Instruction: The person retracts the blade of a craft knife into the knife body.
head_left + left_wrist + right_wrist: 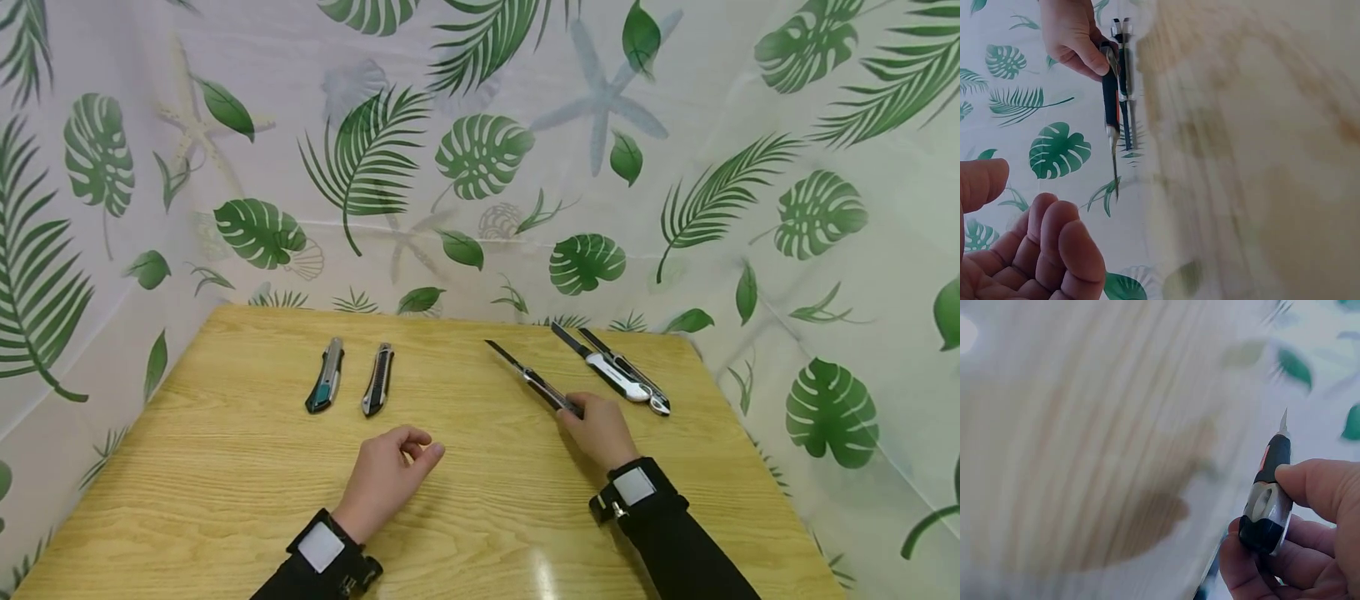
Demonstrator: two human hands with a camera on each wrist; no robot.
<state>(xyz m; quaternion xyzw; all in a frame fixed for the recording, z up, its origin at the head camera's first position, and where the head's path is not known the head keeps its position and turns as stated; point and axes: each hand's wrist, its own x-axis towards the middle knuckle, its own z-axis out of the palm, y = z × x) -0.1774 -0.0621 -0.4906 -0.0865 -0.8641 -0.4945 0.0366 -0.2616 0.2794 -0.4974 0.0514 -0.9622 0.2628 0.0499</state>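
In the head view, right of centre, my right hand (600, 429) grips the knife (546, 388) by its rear; its long axis slants upper-left, blade (506, 355) outermost; my left hand (386, 477), lower left and farther off, curls loosely, holding nothing; left wrist: the knife points downward; right wrist: thumb (1310, 481) and fingers (1244, 569) hold it, blade upward.

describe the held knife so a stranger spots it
Find the wooden table, then the right hand over its right half. It grips a black-and-silver knife, blade pointing back left. It alone is held; four other knives rest on the wood.
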